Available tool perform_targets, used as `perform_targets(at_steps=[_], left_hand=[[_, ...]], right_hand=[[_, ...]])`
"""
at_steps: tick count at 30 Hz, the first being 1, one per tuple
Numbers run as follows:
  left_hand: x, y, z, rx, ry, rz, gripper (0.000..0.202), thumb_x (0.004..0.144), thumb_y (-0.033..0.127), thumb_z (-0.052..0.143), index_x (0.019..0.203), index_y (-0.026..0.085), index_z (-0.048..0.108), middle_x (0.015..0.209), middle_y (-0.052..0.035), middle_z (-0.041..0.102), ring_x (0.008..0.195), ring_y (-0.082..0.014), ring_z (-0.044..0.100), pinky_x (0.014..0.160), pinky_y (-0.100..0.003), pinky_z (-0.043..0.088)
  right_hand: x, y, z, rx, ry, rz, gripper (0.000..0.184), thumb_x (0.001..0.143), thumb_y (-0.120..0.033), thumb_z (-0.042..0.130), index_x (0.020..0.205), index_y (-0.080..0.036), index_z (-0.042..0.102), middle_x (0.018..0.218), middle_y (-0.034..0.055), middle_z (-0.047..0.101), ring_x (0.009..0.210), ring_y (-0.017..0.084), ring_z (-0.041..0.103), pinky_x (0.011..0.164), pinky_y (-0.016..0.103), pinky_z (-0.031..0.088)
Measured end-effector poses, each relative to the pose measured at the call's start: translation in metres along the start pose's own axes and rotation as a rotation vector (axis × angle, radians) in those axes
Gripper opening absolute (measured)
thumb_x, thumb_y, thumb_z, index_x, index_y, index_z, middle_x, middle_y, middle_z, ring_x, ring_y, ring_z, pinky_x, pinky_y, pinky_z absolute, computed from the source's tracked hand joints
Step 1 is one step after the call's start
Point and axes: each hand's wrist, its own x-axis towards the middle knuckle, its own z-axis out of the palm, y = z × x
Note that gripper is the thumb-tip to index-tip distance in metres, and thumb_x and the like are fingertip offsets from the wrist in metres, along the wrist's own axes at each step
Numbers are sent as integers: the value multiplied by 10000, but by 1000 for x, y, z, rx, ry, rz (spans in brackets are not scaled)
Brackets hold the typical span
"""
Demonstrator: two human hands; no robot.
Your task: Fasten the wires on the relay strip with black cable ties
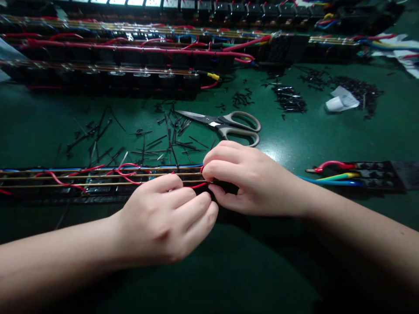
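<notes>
A long black socket strip (65, 185) with brass rails and red and blue wires lies across the green table in front of me. My left hand (166, 218) is closed in a pinch at the strip's middle, fingers curled by a red wire (126, 172). My right hand (242, 181) is closed too, its fingers wrapped over the strip right beside the left hand. What the fingertips hold is hidden between the two hands. The strip's right end (360, 176) carries red, yellow and blue wires.
Grey-handled scissors (229, 124) lie just beyond my hands among several cut black cable-tie ends (157, 139). More wired strips (131, 65) are stacked along the back. Piles of small black parts (290, 100) and a white paper scrap (340, 102) sit at the far right.
</notes>
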Motion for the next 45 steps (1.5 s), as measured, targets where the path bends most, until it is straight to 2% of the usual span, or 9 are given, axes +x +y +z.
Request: perform_targets(at_steps=[7,14,22,27,30,35,45], left_hand=[[-2,2,-2,11,73,-22,79,1010,129,580,1045,93,641,893,-45,828,681,-167,747,553,-369,477],[1,-1,0,-5,-13,15,114,1012,111,543,994,104,655,846,-26,815,646,-167,735,500,-367,450],[-2,1,-3,-12,69,-11,112,993,103,564,1043,105,664,894,-21,830,664,-138,723,582,-355,507],[1,0,-1,-16,-19,9,124,1005,107,544,989,112,667,840,-14,812,630,-144,714,512,-358,468],[0,0,-2,-9,3,5,117,1005,108,544,1017,109,660,844,-14,813,608,-138,695,515,-355,460],[-1,2,-3,-28,101,-48,50,987,102,599,1008,117,641,830,-15,814,626,-137,703,570,-342,477],[4,3,-1,42,64,-98,56,970,100,622,958,143,657,849,-37,816,661,-173,730,625,-345,501]], right_hand=[[-1,1,-1,26,-14,-5,68,896,-116,607,919,-123,670,985,122,701,864,201,613,745,307,476],[0,1,0,12,-5,5,81,911,-108,582,904,-149,651,956,100,696,851,191,594,739,302,466],[-1,1,0,26,-17,11,88,908,-100,573,913,-162,636,977,101,700,860,194,599,754,312,469],[-1,0,0,15,-12,16,92,917,-102,570,907,-160,641,956,98,696,845,190,587,737,305,458],[-1,0,0,25,-13,19,94,922,-103,565,914,-163,636,968,98,697,854,189,592,746,306,460],[0,1,-1,37,-20,21,93,906,-94,576,923,-166,632,988,99,697,870,191,601,761,311,467],[-1,2,0,36,-14,23,84,912,-109,580,914,-178,628,976,95,699,879,201,606,747,315,467]])
